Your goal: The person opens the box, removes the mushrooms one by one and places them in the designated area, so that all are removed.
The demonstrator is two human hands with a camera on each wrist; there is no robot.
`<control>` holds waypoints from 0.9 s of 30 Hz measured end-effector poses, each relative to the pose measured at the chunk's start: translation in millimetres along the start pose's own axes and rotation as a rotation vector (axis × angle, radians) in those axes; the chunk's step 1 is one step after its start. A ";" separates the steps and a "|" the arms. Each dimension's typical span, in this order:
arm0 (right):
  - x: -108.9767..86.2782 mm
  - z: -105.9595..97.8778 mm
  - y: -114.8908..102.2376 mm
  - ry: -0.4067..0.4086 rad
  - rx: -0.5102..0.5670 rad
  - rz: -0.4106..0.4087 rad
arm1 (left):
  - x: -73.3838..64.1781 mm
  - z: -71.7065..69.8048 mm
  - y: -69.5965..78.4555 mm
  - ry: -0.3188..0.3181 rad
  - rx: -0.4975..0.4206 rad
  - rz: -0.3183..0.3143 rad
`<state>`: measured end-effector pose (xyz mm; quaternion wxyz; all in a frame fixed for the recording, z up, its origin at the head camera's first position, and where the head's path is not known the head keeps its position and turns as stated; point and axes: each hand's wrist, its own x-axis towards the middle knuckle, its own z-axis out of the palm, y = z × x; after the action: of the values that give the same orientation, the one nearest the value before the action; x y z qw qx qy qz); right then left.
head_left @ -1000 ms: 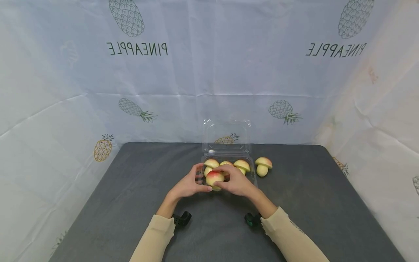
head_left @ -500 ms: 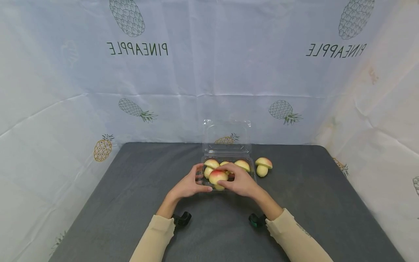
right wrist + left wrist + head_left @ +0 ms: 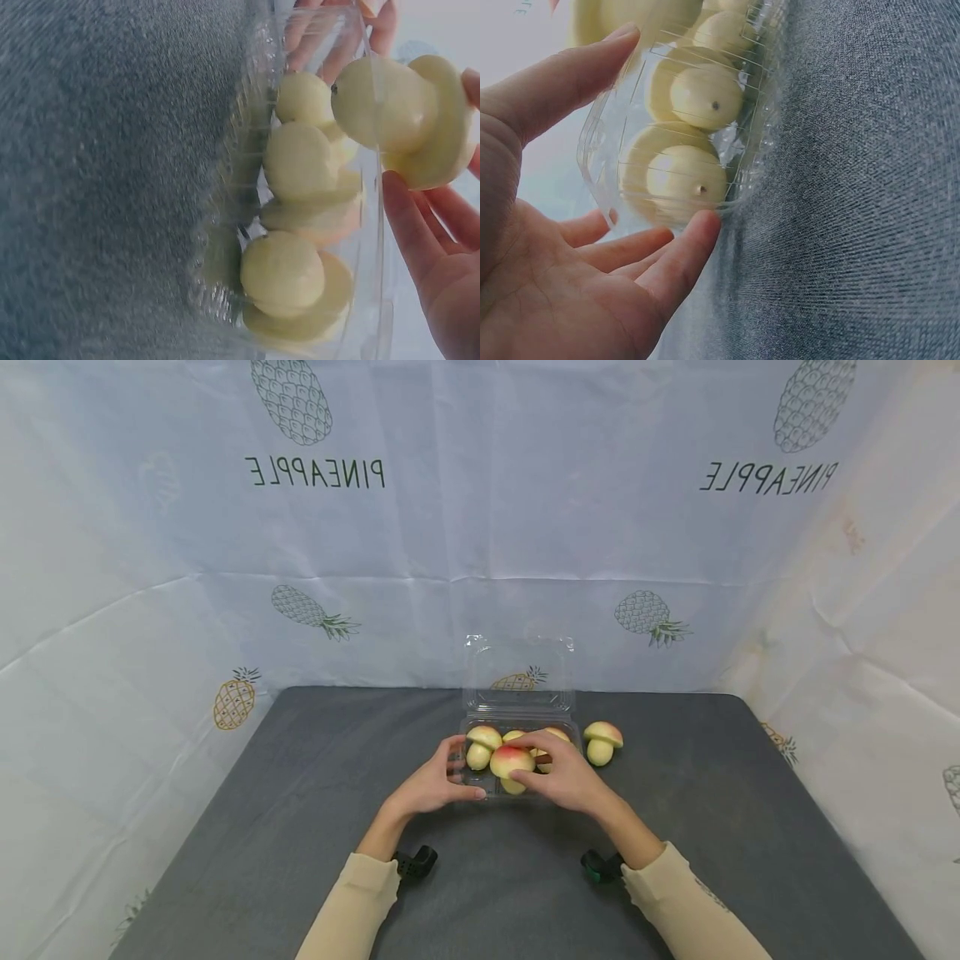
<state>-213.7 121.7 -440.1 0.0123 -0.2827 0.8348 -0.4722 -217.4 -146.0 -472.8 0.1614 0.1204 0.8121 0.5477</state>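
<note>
In the head view my right hand [image 3: 564,770] pinches a mushroom-shaped piece [image 3: 512,763], pale yellow with a reddish cap, over the front of a clear plastic clamshell box [image 3: 487,783]. The right wrist view shows this mushroom [image 3: 386,101] with its cap between thumb and fingers, its rounded stem at the box wall. At the box's left front corner, my left hand [image 3: 435,783] rests fairly straight fingers against the side, thumb along the front. Behind the held piece, a similar mushroom [image 3: 480,747] lies in the box's left, others are partly hidden by my right hand.
The transparent lid [image 3: 519,660] stands raised at the back of the box. Another mushroom [image 3: 602,743] lies on the dark grey table [image 3: 675,793], right of the box. A pineapple-print cloth [image 3: 480,527] hangs behind the table.
My right hand has moved to the right with the mushroom, along the box's front, uncovering more of the left mushroom. My left hand has stayed in place.
</note>
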 end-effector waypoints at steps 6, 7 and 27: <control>-4.3 -6.5 -2.0 0.022 -0.026 0.007 | -0.8 -0.5 0.4 -0.003 -0.007 -0.004; -4.9 -7.7 -2.1 0.025 -0.030 0.003 | -1.0 -0.5 0.3 -0.006 -0.008 -0.004; -18.5 -33.3 -4.0 0.136 -0.038 -0.015 | -3.8 -2.0 2.6 -0.022 -0.010 -0.004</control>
<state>-205.9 155.2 -423.0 -0.0535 -0.2565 0.8405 -0.4743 -214.6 -148.1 -469.2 0.1721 0.1242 0.8077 0.5501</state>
